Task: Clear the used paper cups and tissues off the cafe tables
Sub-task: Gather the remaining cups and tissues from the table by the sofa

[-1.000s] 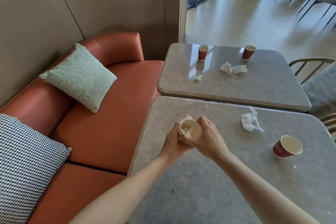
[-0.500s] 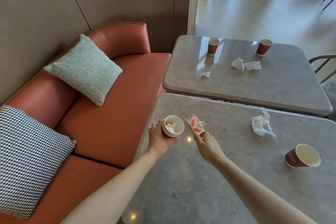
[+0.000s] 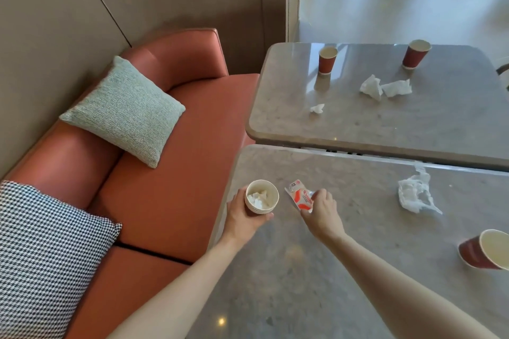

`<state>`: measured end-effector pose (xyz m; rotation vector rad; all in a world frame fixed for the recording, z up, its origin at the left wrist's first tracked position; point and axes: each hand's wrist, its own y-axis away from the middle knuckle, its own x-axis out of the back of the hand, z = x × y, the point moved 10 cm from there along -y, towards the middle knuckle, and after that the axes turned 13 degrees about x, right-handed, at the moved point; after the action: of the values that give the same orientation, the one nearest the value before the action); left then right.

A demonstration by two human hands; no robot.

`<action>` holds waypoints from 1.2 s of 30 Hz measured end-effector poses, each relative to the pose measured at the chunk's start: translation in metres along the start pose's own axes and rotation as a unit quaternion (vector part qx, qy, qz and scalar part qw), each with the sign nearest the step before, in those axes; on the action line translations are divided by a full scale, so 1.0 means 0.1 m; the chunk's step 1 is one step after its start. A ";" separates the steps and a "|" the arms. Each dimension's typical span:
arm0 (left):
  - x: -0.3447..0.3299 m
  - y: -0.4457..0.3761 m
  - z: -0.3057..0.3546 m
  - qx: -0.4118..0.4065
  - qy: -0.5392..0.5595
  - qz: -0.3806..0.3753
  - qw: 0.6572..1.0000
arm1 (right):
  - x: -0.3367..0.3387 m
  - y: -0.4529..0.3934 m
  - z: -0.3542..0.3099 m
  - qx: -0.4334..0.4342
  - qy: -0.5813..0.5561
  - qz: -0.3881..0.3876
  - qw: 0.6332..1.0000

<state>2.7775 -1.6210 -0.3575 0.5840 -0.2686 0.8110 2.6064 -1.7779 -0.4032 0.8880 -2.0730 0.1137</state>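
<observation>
My left hand [image 3: 246, 217] grips a paper cup [image 3: 262, 196] with crumpled tissue inside, held at the near table's left edge. Just right of it my right hand [image 3: 322, 210] pinches a red and white packet [image 3: 299, 194] lying on the near table [image 3: 344, 270]. A crumpled tissue [image 3: 414, 193] lies further right on that table, and a red paper cup [image 3: 486, 249] lies on its side at the right edge. On the far table [image 3: 399, 124] stand two red cups [image 3: 327, 59] [image 3: 416, 53], with two crumpled tissues [image 3: 384, 87] and a small tissue scrap [image 3: 317, 109].
A rust-red leather sofa [image 3: 176, 162] runs along the left of both tables, with a green cushion [image 3: 124, 110] and a houndstooth cushion [image 3: 41, 250] on it. A brown wall panel stands behind. Open floor [image 3: 399, 0] lies beyond the far table.
My hands have come apart: the right one left the cup and went right to the red and white packet, pinching it. The left hand keeps the cup. The view has tilted down.
</observation>
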 end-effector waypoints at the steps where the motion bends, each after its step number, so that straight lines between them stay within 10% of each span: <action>1: 0.00 -0.01 -0.01 0.001 -0.003 -0.001 1.000 | -0.01 -0.03 0.02 -0.004 -0.001 -0.003 1.000; 29: -0.18 -0.11 -0.14 0.025 -0.033 -0.009 0.999 | -0.02 -0.07 0.33 -0.030 -0.020 0.015 0.999; 36: -0.16 0.10 -0.11 0.022 -0.010 -0.013 1.000 | 0.50 0.19 -0.34 0.130 -0.089 0.053 0.986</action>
<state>2.7599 -1.6191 -0.3695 0.6363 -0.2619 0.7888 2.5986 -1.7786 -0.3404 0.9722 -2.3087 0.3836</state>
